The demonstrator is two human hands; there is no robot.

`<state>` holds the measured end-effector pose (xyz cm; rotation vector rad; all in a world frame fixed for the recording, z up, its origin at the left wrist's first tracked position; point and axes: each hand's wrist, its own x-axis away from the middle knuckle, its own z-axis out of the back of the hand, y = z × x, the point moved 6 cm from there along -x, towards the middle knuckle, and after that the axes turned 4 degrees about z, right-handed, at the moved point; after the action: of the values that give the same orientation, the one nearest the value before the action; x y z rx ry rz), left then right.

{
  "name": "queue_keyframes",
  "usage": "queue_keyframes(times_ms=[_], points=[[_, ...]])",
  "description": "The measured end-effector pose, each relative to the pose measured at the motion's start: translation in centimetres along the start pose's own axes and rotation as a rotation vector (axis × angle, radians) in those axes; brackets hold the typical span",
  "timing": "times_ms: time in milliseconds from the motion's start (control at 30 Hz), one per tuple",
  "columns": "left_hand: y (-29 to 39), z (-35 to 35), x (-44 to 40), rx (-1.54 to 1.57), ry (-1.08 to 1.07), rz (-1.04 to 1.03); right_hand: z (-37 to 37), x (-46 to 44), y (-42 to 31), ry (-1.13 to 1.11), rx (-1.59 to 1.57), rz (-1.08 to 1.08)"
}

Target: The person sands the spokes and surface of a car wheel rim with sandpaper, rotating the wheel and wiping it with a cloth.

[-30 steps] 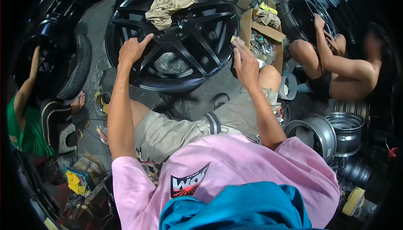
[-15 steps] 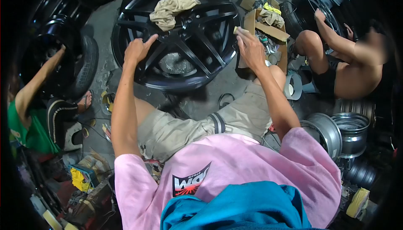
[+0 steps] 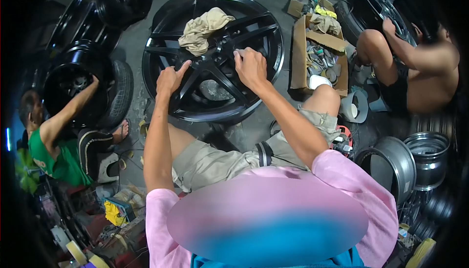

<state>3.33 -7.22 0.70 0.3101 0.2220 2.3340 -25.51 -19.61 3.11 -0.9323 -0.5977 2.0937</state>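
A black spoked wheel rim point(image 3: 207, 67) lies face up in front of my knees. My left hand point(image 3: 169, 80) grips its near-left spoke area, thumb stretched along the spoke and the other fingers curled over. On the right side of the hub, my right hand point(image 3: 252, 68) rests with bent fingers against a spoke. Whatever those fingers press is hidden under them. A crumpled beige cloth point(image 3: 202, 31) lies on the upper-left spokes, beyond both hands.
A cardboard box point(image 3: 299, 58) of tools and small parts stands right of the rim. One person point(image 3: 61, 143) at left reaches into another black wheel point(image 3: 78, 80); a second person point(image 3: 432, 80) at right handles a rim point(image 3: 386, 11). Silver rims point(image 3: 400, 170) stand lower right.
My right hand has moved left from the rim's outer edge to near the hub. The small pale-yellow piece at its fingertips is now out of sight. The left hand stays at the spoke.
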Motion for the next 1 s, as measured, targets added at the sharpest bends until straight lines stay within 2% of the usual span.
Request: queue_keyframes(times_ms=[67,100,133,233,400,467,500,533,633,667,733,767,833,933,1000], points=[[-0.2,-0.2,-0.3,-0.012,-0.027,-0.001,1.5,1.3,-0.4,-0.015,-0.041,0.083],[-0.4,-0.5,-0.4,-0.003,0.025,-0.008,3.2,2.9,-0.7,0.038,-0.071,0.129],[-0.3,-0.2,-0.7,0.000,0.031,-0.002,4.5,4.4,-0.7,-0.078,-0.026,0.045],[0.5,0.2,0.1,-0.023,-0.069,0.023,6.1,7.3,-1.4,0.000,-0.026,0.132],[0.4,0.2,0.4,-0.038,-0.021,0.024,1.9,1.7,0.5,0.019,-0.038,0.029],[-0.4,-0.4,0.0,0.001,0.043,0.006,2.3,-0.2,0.0,-0.047,-0.076,-0.016],[-0.3,-0.4,0.1,0.018,0.041,0.011,2.9,-0.7,0.0,0.005,-0.167,0.018],[-0.3,-0.2,0.0,0.029,0.043,0.021,3.5,-1.2,0.1,-0.102,-0.329,-0.085],[-0.3,-0.2,0.2,0.041,-0.041,0.049,4.5,-2.7,-0.7,-0.022,-0.306,0.188],[-0.3,-0.3,0.7,0.044,-0.041,0.060,3.7,-3.1,-0.4,-0.062,-0.183,0.230],[0.0,0.4,1.1,0.174,0.093,0.035,1.5,-3.9,0.5,-0.128,-0.361,0.108],[0.3,0.3,1.0,0.213,0.098,0.022,0.5,-4.0,0.7,-0.139,-0.359,0.115],[0.4,0.1,0.5,0.317,0.173,0.014,-1.8,-4.0,1.5,-0.214,-0.673,-0.121],[0.1,0.1,-0.8,0.394,0.246,-0.001,-2.7,-3.7,1.5,-0.297,-0.766,-0.229],[0.2,0.8,-1.1,0.434,0.305,-0.060,-2.3,-3.6,1.7,-0.332,-0.674,-0.244]])
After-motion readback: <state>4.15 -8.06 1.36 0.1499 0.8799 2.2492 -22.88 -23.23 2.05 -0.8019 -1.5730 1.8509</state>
